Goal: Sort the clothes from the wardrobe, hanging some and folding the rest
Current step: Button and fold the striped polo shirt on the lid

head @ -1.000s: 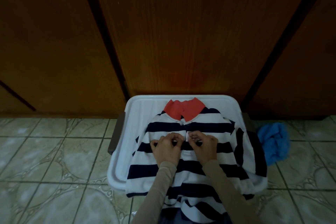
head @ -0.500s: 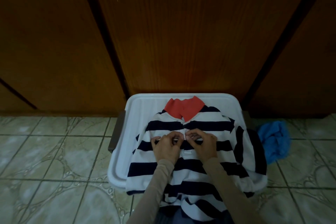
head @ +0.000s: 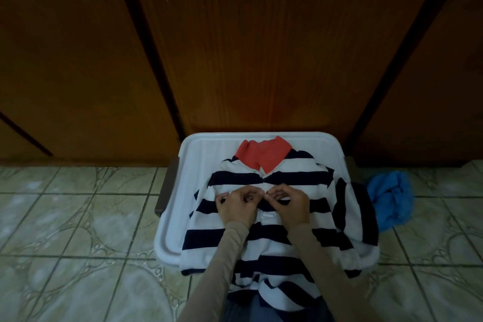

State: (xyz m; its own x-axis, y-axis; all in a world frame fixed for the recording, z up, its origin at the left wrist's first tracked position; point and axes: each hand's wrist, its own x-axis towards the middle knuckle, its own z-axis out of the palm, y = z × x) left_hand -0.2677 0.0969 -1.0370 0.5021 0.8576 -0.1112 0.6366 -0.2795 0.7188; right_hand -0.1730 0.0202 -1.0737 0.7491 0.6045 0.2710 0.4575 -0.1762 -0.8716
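Pinching striped shirt [head: 264, 238] placket, both hands (centred)

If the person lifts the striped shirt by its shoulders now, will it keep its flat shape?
Probably not. The striped shirt looks soft: its hem already droops over the white tub lid, so it would likely sag. It seems light; both hands, left hand and right hand, pinch its placket.

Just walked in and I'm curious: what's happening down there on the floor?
A person is working on a striped polo shirt spread over a white plastic tub lid in front of wooden wardrobe doors. The left hand and right hand pinch the button placket, apparently doing up a button. A blue cloth lies on the tiles alongside.
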